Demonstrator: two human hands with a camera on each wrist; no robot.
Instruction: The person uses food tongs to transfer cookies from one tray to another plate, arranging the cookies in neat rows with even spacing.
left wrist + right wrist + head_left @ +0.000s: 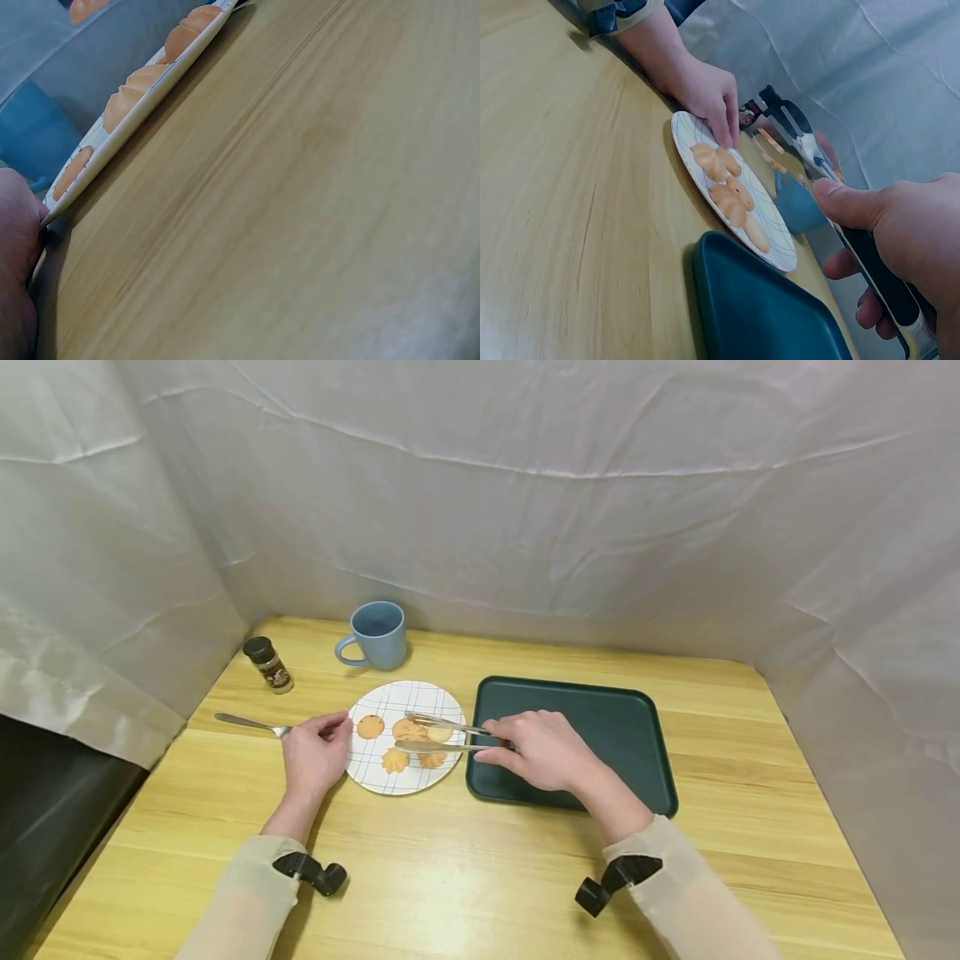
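Observation:
A round white plate with a checked line pattern [397,782] carries several cookies [395,761]. At its left rim, my left hand [311,760] pinches the edge with curled fingers; the right wrist view shows those fingertips on the rim. My right hand [551,750] grips metal tongs [442,747] with dark handles [877,274]. The two arms of the tongs stand apart over the cookies, reaching in from the right. A dark green tray [618,735] lies under and beyond the right hand.
Behind the plate stands a blue mug [382,647], handle to the left. A black-capped spice jar [270,667] is at the back left. A metal utensil [243,721] lies left of the left hand. Grey curtains [525,543] close off the table's back and sides.

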